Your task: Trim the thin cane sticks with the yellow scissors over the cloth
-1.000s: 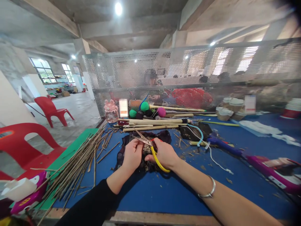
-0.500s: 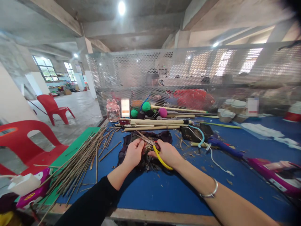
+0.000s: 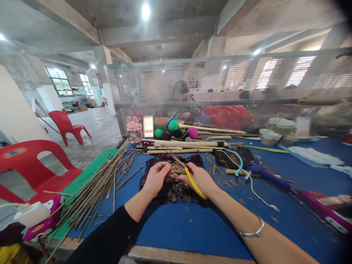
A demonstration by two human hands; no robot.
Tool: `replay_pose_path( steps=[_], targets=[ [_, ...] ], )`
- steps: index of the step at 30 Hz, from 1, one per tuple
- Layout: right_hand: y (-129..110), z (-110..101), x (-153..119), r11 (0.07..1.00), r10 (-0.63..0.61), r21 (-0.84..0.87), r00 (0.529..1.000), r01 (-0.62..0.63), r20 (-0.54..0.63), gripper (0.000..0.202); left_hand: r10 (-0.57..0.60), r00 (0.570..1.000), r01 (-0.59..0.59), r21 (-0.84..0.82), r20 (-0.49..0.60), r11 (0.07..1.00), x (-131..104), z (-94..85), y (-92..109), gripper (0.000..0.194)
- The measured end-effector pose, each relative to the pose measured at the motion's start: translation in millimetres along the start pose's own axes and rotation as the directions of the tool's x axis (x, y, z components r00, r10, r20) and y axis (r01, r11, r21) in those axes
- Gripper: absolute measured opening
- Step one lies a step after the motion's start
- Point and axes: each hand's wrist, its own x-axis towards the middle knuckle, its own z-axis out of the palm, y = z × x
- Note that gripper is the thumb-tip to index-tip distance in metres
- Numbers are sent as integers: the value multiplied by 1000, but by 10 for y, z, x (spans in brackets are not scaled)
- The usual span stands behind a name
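Observation:
My right hand (image 3: pixel 202 180) is closed around scissors (image 3: pixel 194 184) with yellow handles. The blades point up and to the left, past the fingertips of my left hand (image 3: pixel 156 179). That hand is pinched, thumb against fingers; whatever is in the pinch is too small or hidden to make out. Between both hands lies a heap of small chopped brown pieces (image 3: pixel 177 171), on a crumpled dark cloth (image 3: pixel 197 160) spread over the blue tabletop (image 3: pixel 170 227).
Thin dry stalks (image 3: pixel 93 190) lie in a bundle at the left. Thicker pale sticks (image 3: pixel 181 150), yarn balls (image 3: pixel 173 125) and a pink bottle (image 3: pixel 134 130) are behind the cloth. A purple-blue tool (image 3: pixel 316 209) lies at the right. A perforated metal screen (image 3: pixel 154 80) stands at the back.
My right hand and the scissors have moved a little away from my left fingers, showing more of the chopped pieces between them. The whole view has shifted slightly.

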Motion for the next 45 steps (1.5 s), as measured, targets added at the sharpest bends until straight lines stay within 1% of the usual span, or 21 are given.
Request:
replay_pose_path(
  steps=[2,5,8,10,12,15,18,21,25,28,31,34,38,43,45],
  targets=[
    [-26,-9,-23,1000,1,-14,1000,-1,-6,48,15,1000,-15,34,-5,999,-3,1,2,24],
    [-54,3,-54,999,-38,-13,999,38,8,48,21,999,-18,111,-32,994,3,-13,-13,24],
    [-66,21,-65,998,-67,-16,997,68,31,45,68,995,-49,252,-67,967,11,-35,-30,21],
    [-60,25,-61,997,-65,-37,997,67,41,44,145,988,-111,385,-61,916,1,-41,-20,19],
    [-42,25,-54,996,-58,-64,997,62,58,42,238,971,-188,514,-33,837,-21,-38,14,17],
    [-4,34,-44,995,-65,-77,995,71,80,38,330,944,-251,626,-12,738,-57,-25,76,16],
    [28,63,-32,995,-85,-54,993,89,84,35,383,924,-292,652,3,700,-71,-21,103,16],
    [39,97,-17,994,-102,-30,991,104,82,34,407,913,-321,652,20,688,-68,-28,89,18],
    [27,116,-18,997,-60,-53,995,64,80,33,354,935,-261,638,-20,724,-64,-34,66,20],
    [17,114,-39,996,-69,-53,995,73,74,37,331,943,-228,666,-30,710,-74,-29,79,17],
    [8,114,-57,994,-109,-15,990,111,87,39,385,923,-286,705,20,649,-92,-16,104,15],
    [-5,125,-57,995,-97,-27,990,100,104,38,418,906,-336,706,63,623,-108,-3,115,16],
    [-17,150,-46,996,-56,-63,994,62,96,39,385,922,-304,701,46,645,-118,6,106,18],
    [10,165,-40,991,-68,-108,995,76,72,40,329,944,-242,688,4,684,-103,-7,94,20],
    [24,164,-37,988,-59,-136,995,69,76,42,283,959,-195,685,-18,702,-86,-23,92,19]
  ],
)
